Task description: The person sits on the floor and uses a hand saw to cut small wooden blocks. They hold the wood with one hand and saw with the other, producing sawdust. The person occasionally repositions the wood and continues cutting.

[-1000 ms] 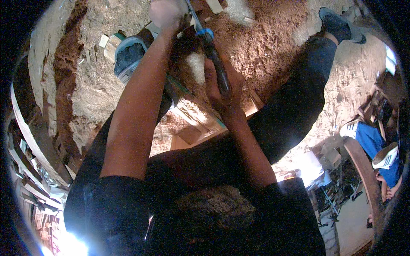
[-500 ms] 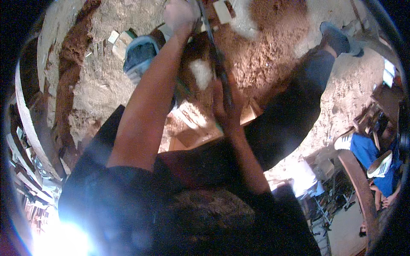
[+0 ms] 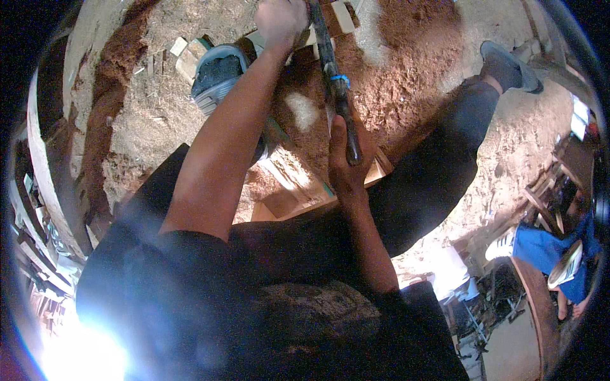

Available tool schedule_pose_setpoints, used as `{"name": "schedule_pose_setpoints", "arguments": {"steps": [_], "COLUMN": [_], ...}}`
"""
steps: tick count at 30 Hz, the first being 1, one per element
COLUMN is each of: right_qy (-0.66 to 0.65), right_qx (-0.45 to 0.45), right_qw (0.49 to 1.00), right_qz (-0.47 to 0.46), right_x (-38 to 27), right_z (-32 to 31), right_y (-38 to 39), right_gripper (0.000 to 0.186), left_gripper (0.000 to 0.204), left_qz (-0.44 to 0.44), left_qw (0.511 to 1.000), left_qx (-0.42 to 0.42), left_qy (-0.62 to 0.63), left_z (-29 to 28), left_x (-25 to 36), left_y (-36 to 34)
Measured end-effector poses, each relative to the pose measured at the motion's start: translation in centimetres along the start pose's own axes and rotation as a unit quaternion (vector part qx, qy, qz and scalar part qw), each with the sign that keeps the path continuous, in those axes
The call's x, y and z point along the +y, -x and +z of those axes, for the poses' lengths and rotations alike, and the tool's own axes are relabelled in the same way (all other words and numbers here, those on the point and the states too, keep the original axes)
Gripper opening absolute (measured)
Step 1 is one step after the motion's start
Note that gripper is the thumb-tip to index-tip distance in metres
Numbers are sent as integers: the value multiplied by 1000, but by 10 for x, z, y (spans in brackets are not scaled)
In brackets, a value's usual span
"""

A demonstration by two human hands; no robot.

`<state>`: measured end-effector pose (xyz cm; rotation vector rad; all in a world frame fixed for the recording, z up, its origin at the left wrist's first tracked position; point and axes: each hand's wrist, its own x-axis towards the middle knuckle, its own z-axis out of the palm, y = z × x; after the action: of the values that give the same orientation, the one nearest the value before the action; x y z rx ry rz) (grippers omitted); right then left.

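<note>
Near the top edge my left hand point(image 3: 281, 24) is closed in a fist, right beside the far part of a long dark bar point(image 3: 329, 60). What its fingers hold is hidden. A bright blue tie point(image 3: 341, 80) is wrapped round the bar about midway. My right hand point(image 3: 349, 155) grips the bar's near end, the thumb lying along its side. The bar slants from the top edge down to this palm, above reddish-brown ground. Its exact kind cannot be made out, and its far end runs out of the picture.
My left shoe point(image 3: 220, 71) and right shoe point(image 3: 509, 68) rest on the ground, legs spread. Beneath me are wooden boards point(image 3: 289, 181). Small wood blocks point(image 3: 187, 63) lie by the left shoe. At the right, a person in blue trousers point(image 3: 540, 247) is near scrap wood point(image 3: 540, 203).
The bar and my right hand have shifted slightly right and down, and the blue tie now shows. My left hand has moved a little to the right, still closed.
</note>
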<state>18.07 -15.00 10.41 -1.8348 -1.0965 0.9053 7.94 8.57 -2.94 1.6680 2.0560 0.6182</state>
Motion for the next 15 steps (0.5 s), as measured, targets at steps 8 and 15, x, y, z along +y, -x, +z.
{"name": "schedule_pose_setpoints", "arguments": {"steps": [8,15], "right_qy": [-4,8], "right_qx": [10,-19], "right_qw": [1000,999], "right_qz": [-10,-27], "right_x": [7,-5], "right_z": [-1,-5], "right_y": [-9,-11], "right_gripper": [38,36], "left_gripper": [46,32], "left_qz": [269,280], "left_qw": [959,951], "left_qx": [-50,-128], "left_qy": [69,15], "left_z": [-55,-71], "left_x": [-8,-10], "left_y": [48,35]}}
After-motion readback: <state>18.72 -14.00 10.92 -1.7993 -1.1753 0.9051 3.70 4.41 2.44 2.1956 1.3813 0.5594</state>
